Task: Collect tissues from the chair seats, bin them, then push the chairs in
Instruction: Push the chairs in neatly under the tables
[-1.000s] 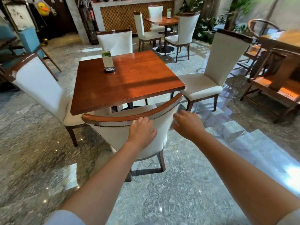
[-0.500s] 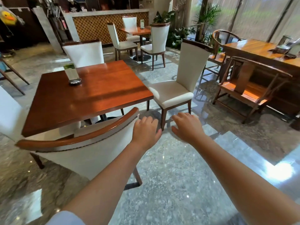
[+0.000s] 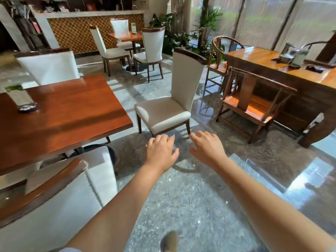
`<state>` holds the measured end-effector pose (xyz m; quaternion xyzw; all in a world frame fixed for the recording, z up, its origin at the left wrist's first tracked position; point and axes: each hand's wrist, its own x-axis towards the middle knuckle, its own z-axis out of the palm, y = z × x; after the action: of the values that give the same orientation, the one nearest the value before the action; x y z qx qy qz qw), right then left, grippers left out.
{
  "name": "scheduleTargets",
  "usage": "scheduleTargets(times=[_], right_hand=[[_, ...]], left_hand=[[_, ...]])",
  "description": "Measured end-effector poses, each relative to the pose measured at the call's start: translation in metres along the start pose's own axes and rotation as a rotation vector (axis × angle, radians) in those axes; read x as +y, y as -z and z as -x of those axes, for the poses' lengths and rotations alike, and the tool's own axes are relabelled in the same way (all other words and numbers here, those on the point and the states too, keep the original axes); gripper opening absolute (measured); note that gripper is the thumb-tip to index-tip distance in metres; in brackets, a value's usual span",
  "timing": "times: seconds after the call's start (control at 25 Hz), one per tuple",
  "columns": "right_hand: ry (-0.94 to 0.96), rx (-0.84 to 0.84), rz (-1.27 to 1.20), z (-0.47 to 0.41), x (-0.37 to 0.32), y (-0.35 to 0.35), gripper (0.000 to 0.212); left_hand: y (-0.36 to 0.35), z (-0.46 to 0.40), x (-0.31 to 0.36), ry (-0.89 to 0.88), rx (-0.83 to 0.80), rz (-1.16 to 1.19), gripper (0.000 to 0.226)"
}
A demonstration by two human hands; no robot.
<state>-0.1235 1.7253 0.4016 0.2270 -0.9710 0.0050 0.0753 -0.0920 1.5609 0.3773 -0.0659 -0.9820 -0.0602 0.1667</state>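
From the head camera I can read no writing: the card stand [image 3: 19, 96] on the square wooden table [image 3: 60, 113] at the left edge of the frame is blurred, and so is the small sign [image 3: 134, 27] on the far table [image 3: 127, 36] at upper centre.

I count six white upholstered chairs. One is at lower left with its wooden top rail [image 3: 41, 190] against the near table, one [image 3: 50, 68] behind that table, one pulled-out chair [image 3: 169, 106] at centre, and three at the far table. Two bare wooden armchairs stand by the long wooden table [image 3: 283, 70] at right.

My left hand [image 3: 161, 151] and right hand [image 3: 207, 148] hang side by side mid-frame over the stone floor [image 3: 190, 206], fingers loosely spread, holding nothing. The pulled-out chair sits just above them in the frame, apart from both; its seat looks bare.
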Motion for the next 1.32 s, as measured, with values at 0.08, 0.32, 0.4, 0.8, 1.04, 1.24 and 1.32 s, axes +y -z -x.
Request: scheduleTargets(times=[0.08,0.32,0.4,0.8,1.04,1.24,1.32], right_hand=[[-0.017,-0.003,0.003,-0.029,0.029,-0.009,0.033],[-0.068,0.047,-0.015,-0.121,0.12,-0.01,0.033],[-0.096,0.067,-0.007,-0.146,0.159,-0.012,0.032],[-0.063,0.089,-0.006,-0.256,0.365,-0.047,0.034],[0.026,0.058,0.003,-0.332,0.493,-0.05,0.033],[0.109,0.042,-0.004,-0.419,0.567,-0.071,0.036],[0.135,0.055,0.004,-0.462,0.595,-0.079,0.036]], left_hand=[[-0.021,-0.039,0.007,-0.013,0.003,-0.037,0.041],[-0.064,-0.174,0.028,-0.009,-0.034,0.008,0.035],[-0.076,-0.221,0.042,-0.031,-0.023,0.025,0.034],[-0.162,-0.407,0.142,0.001,0.029,-0.038,0.041],[-0.195,-0.512,0.205,0.076,0.042,-0.027,0.049],[-0.24,-0.61,0.228,0.145,0.041,-0.019,0.042],[-0.259,-0.654,0.23,0.167,0.023,-0.005,0.041]])
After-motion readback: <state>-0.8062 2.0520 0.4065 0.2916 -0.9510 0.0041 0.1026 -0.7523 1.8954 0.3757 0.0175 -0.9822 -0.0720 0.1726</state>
